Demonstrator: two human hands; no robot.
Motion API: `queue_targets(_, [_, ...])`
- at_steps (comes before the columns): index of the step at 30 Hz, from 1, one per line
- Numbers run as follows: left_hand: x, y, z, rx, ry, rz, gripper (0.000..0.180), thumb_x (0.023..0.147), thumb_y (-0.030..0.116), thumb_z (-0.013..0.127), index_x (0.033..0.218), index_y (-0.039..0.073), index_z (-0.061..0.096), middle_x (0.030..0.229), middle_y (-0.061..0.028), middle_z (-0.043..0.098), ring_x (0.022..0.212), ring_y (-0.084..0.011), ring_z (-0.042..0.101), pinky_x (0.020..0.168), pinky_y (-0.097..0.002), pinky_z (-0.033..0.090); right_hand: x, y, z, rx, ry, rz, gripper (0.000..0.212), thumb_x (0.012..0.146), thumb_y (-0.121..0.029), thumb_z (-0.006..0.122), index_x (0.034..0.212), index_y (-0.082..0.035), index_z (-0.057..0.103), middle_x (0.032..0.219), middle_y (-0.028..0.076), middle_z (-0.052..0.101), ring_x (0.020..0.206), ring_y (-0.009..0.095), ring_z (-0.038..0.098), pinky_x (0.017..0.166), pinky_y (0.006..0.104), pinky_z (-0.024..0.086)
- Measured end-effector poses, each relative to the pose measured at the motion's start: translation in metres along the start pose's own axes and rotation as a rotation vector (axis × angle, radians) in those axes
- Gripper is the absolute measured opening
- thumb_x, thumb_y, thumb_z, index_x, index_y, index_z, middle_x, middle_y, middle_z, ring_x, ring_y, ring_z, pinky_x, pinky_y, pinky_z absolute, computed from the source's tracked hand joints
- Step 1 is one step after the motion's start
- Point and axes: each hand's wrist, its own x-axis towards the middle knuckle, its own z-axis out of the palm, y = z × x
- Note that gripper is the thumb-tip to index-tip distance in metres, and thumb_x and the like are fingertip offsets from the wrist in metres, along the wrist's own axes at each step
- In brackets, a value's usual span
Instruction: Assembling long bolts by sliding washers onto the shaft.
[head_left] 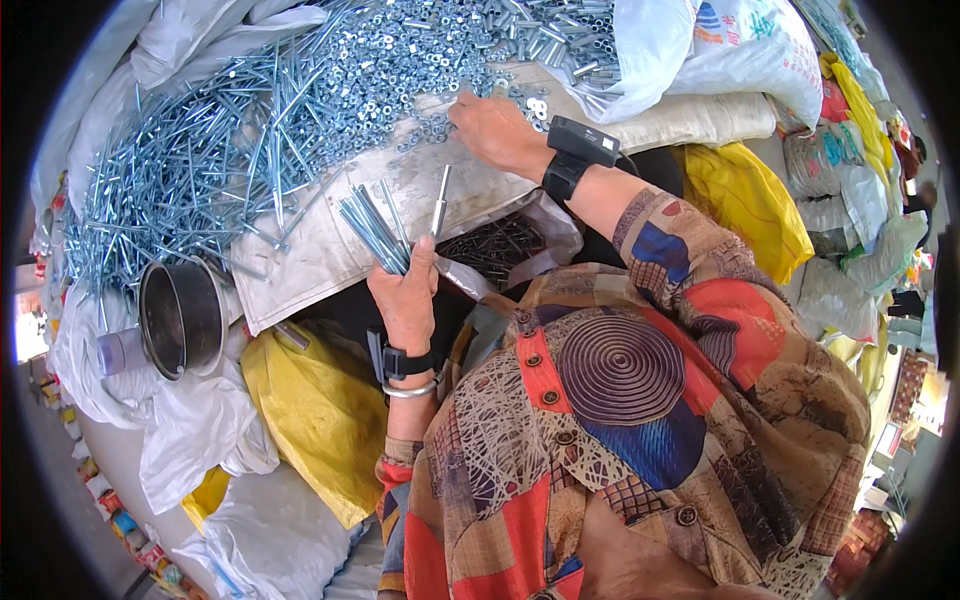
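Observation:
My left hand (405, 300) is closed round a bundle of long thin metal bolts (372, 232), which point up and away from me. One bolt with a thicker sleeve (439, 212) stands apart from the bundle, by the thumb. My right hand (497, 132) reaches forward to the near edge of a heap of small metal nuts (375, 75). Its fingers are bent together at the nuts, and whatever is between the fingertips is hidden. A few flat washers (537, 108) lie just right of that hand.
Long bolts (180, 170) are heaped at the left, and short metal sleeves (565, 40) at the far right. A pale cloth-covered board (290, 270) lies under them. Near the left edge is a dark round metal pot (183, 320). Dark pieces fill a bag (495, 250) below the board. Yellow sacks (310, 420) hang nearby.

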Motion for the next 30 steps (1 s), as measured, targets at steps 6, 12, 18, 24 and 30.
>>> queue_targets(6, [0.001,0.004,-0.004,-0.015,0.091,-0.019,0.022,0.085,0.018,0.069,0.074,0.002,0.058,0.059,-0.0002,0.052,0.045,-0.0059,0.042,0.04,-0.0203,0.031,0.008,0.002,-0.001,0.294,0.098,-0.047,0.008,0.076,-0.005,0.055,0.078,0.002,0.058,0.083,0.02,0.06,0.076,0.04,0.06,0.07,0.0452,0.048])
queue_targets(12, [0.003,0.004,-0.004,-0.063,0.121,-0.002,0.023,0.083,0.018,0.071,0.077,0.001,0.056,0.063,-0.0023,0.055,0.045,-0.0066,0.044,0.04,-0.0202,0.033,0.016,-0.001,0.002,0.464,-0.064,-0.027,0.014,0.074,-0.004,0.057,0.086,0.003,0.061,0.082,0.021,0.064,0.078,0.036,0.063,0.071,0.0387,0.049])
queue_targets(18, [0.004,0.0,-0.003,-0.065,0.102,-0.017,0.023,0.084,0.017,0.07,0.076,0.002,0.056,0.062,-0.0017,0.055,0.044,-0.0062,0.043,0.04,-0.0201,0.032,0.018,-0.01,0.008,0.219,-0.028,-0.054,0.012,0.072,0.001,0.053,0.08,0.005,0.061,0.083,0.026,0.061,0.081,0.043,0.06,0.072,0.0463,0.049])
queue_targets(24, [0.005,-0.002,-0.004,-0.049,0.105,-0.018,0.022,0.084,0.017,0.07,0.075,0.003,0.056,0.06,-0.0004,0.054,0.044,-0.0058,0.043,0.039,-0.0201,0.032,0.022,-0.01,0.003,0.274,-0.046,-0.077,0.012,0.071,0.001,0.053,0.079,0.006,0.061,0.082,0.028,0.06,0.081,0.044,0.059,0.072,0.0476,0.049])
queue_targets(30, [0.007,-0.009,-0.006,-0.049,0.089,-0.023,0.024,0.083,0.02,0.072,0.081,0.004,0.054,0.066,-0.0028,0.056,0.044,-0.0061,0.043,0.038,-0.0194,0.029,0.034,-0.004,0.007,0.209,-0.208,-0.021,0.014,0.069,0.001,0.053,0.079,0.006,0.062,0.081,0.028,0.06,0.08,0.044,0.06,0.072,0.0464,0.049])
